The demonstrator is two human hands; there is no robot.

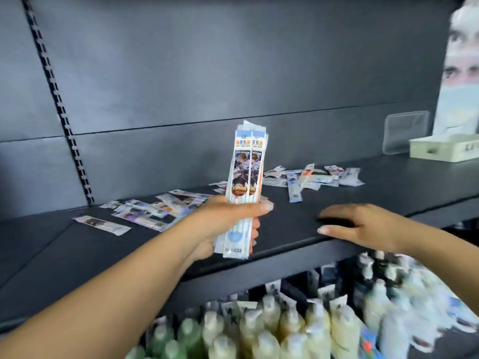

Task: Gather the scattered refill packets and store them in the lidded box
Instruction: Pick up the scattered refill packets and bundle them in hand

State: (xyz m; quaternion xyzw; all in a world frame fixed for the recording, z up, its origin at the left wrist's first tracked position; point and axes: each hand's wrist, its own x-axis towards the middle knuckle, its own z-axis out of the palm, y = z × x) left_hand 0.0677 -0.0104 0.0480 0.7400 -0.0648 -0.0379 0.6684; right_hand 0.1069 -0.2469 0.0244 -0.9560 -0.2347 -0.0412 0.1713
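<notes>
My left hand (228,218) grips an upright bundle of long white refill packets (246,172) above the front of a dark shelf (285,229). My right hand (363,224) rests palm down on the shelf's front edge, fingers relaxed, holding nothing. Several loose refill packets (145,211) lie scattered on the shelf to the left, one apart (101,225) nearer the front. More packets (311,177) are strewn behind the bundle toward the right. A white box (440,151) sits at the far right of the shelf, its printed lid (458,81) standing open behind it.
A clear plastic holder (404,133) stands just left of the white box. The lower shelf below holds rows of pale and green bottles (272,332). A slotted upright rail (59,104) runs down the dark back panel at left.
</notes>
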